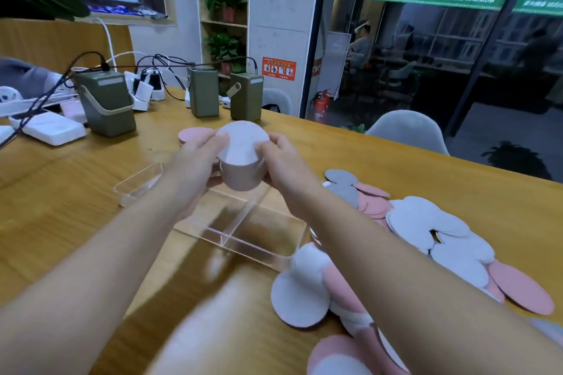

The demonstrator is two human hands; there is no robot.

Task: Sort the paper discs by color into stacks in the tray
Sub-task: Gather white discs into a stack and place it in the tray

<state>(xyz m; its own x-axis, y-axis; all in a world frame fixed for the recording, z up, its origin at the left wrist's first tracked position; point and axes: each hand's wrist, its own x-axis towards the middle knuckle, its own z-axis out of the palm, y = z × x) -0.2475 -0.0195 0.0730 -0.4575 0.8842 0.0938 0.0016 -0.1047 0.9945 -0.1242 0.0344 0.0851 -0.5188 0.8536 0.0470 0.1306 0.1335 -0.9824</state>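
Note:
A thick stack of white paper discs (242, 149) is held between both hands above the clear acrylic tray (243, 240). My left hand (195, 161) grips its left side and my right hand (283, 161) grips its right side, thumbs on the top disc. A pink disc stack (195, 135) shows just behind my left hand. Loose white discs (426, 222), pink discs (524, 286) and grey discs (341, 183) lie spread on the table to the right of the tray. The tray has a clear divider (240, 219), and its near compartments look bare.
The wooden table (76, 192) carries three olive-green power units (106, 100), white chargers and tangled cables at the back left. A pale chair (408, 131) stands past the table's far right edge. A glass wall is behind.

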